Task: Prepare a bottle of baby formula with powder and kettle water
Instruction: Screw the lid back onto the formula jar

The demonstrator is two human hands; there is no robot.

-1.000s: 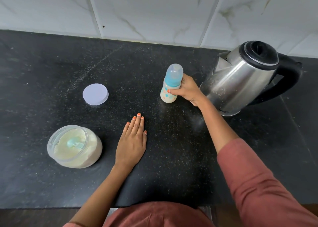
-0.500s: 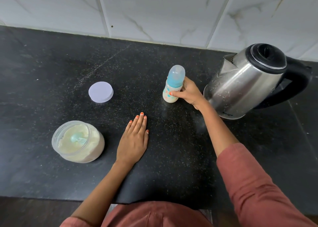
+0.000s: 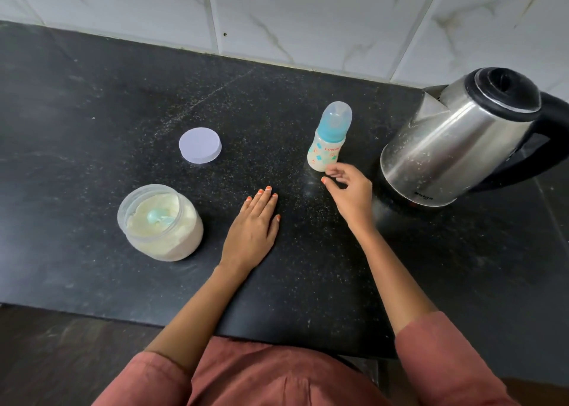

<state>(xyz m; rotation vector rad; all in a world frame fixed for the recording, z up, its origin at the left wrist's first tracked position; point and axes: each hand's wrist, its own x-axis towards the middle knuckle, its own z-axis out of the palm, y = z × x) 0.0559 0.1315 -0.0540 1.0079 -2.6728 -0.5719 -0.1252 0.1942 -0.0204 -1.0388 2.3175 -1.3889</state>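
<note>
a black speckled stone counter [image 3: 92, 113] is being viewed from above, and it is being backed by a wall of white marbled tiles [image 3: 308, 11] with grey grout lines. pale dusty streaks are being shown across the counter's middle, and a dark floor [image 3: 55, 359] is being glimpsed below its front edge. the baby bottle [image 3: 326, 150], capped in clear plastic over a blue collar, is being left upright toward the back right, between a round white lid [image 3: 200, 146] and a steel kettle [image 3: 455, 146], apart from both. the right hand [image 3: 351, 193] is being held just in front of the bottle's base, fingers loosely curled and apart with nothing gripped; the fingertips are being blurred, so contact with the bottle cannot be told. the left hand [image 3: 252, 233] is being laid flat on the counter, fingers straight and together. an open jar of powder [image 3: 160, 230], a blue scoop [image 3: 157, 216] lying in it, is being left standing at the front left.
</note>
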